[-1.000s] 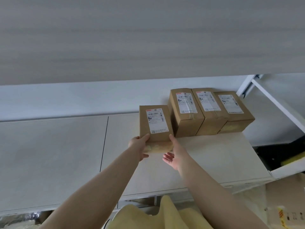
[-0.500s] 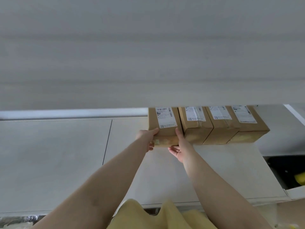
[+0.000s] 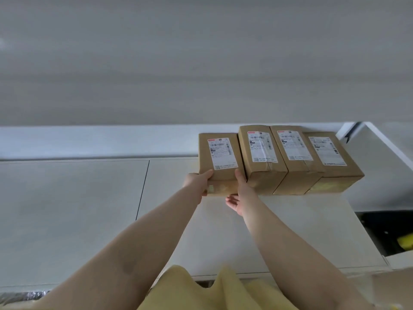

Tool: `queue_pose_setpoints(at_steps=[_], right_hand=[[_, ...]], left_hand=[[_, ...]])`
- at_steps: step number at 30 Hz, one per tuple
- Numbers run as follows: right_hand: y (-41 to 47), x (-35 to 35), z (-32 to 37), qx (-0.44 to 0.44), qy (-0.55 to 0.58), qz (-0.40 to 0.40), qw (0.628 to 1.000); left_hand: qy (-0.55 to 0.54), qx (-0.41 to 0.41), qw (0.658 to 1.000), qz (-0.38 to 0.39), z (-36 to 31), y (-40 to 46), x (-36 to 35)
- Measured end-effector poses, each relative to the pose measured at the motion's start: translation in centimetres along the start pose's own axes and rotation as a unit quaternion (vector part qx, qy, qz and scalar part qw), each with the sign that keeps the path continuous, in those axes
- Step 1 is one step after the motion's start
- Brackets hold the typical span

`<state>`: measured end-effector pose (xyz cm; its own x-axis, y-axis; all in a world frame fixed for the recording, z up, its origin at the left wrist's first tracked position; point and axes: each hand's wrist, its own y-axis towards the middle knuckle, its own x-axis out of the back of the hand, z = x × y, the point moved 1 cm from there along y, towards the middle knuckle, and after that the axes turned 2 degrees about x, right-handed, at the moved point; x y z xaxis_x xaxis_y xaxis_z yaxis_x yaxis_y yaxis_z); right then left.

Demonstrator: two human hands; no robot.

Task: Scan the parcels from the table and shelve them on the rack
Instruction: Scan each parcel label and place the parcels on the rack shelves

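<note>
A brown cardboard parcel point(image 3: 220, 157) with a white barcode label lies flat on the white rack shelf point(image 3: 279, 231), its right side against a row of three similar labelled parcels point(image 3: 297, 162). My left hand point(image 3: 197, 183) grips the parcel's near left corner, thumb on top and fingers over the front face. My right hand point(image 3: 239, 193) is at the near right corner. Its thumb touches the parcel's right edge beside the neighbouring box, and its fingers hang loose below the front face.
The grey underside of the shelf above point(image 3: 201, 63) fills the upper view. A seam point(image 3: 143, 191) divides the shelf boards. At right are a white rack upright point(image 3: 348, 135) and a dark gap holding a yellow object point(image 3: 405, 242). My yellow garment point(image 3: 201, 291) shows at the bottom.
The parcel in my hands has gone back and to the right, closing the gap to the row of three. My right fingers have come off its front face.
</note>
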<state>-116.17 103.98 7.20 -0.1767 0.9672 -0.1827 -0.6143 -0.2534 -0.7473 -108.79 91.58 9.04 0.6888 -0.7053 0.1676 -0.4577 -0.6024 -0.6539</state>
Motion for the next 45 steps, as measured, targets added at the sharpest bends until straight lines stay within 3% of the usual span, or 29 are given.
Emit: queue_pose_setpoints(at_steps=[7, 12, 16, 20, 28, 35, 45], right_hand=[[-2.6, -0.9, -2.9, 0.008, -0.052, -0.009, 0.999], [-4.6, -2.2, -6.9, 0.048, -0.063, 0.021, 0.997], [-6.9, -4.8, -9.3, 0.056, -0.044, 0.088, 0.994], [-9.2, -8.6, -12.7, 0.062, -0.042, 0.136, 0.988], [-17.3, -22.1, -26.3, 0.029, -0.088, 0.249, 0.964], [-27.3, -33.9, -40.8, -0.029, -0.176, 0.354, 0.918], [-32.4, -45.9, -51.1, -0.062, -0.255, 0.407, 0.875]], left_hand=[[-0.005, 0.031, 0.999, 0.015, 1.4, -1.5, 1.5], [-0.178, 0.041, 0.983, 0.001, 5.5, -2.8, 6.4], [-0.34, 0.023, 0.938, -0.063, 9.2, -4.8, 12.7], [-0.42, -0.002, 0.9, -0.116, 12.7, -7.3, 20.0], [-0.479, -0.02, 0.852, -0.209, 22.7, -13.6, 38.2], [-0.471, -0.037, 0.817, -0.33, 31.7, -20.4, 55.1], [-0.528, -0.033, 0.771, -0.354, 36.8, -19.9, 68.3]])
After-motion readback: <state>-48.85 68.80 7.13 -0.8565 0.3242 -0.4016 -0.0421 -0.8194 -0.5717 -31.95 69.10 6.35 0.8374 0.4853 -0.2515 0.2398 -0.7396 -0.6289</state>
